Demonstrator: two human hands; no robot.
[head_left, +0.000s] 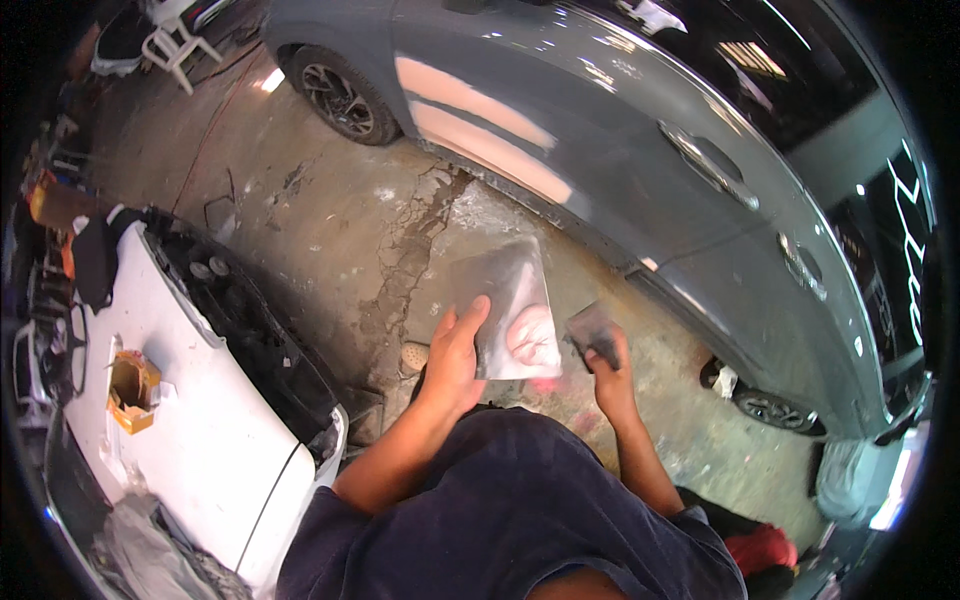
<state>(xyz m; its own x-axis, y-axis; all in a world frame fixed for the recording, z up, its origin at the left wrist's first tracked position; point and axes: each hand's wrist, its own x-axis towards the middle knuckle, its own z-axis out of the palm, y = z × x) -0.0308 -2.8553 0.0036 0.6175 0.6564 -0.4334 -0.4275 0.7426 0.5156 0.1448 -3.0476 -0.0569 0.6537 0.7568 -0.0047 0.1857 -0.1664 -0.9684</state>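
Observation:
My left hand (453, 358) grips a flat, shiny metal-looking mixing plate (505, 275) by its near left edge, thumb on top. On the plate's right part sits a blob of pale pink body filler (532, 335). To the right, apart from the plate, my right hand (612, 372) is closed around a dark, flat putty spreader (592, 325). In front of me stands a grey car (610, 130). Two strips of the same pale pink, the filler patches (490, 155), run along its lower door; neither hand touches them.
At left, close by, is a white car body panel (200, 420) with an open yellow cardboard box (133, 390) and a grey cloth (155, 550) on it. A white plastic chair (178, 50) stands far left. The concrete floor (300, 230) is cracked and stained.

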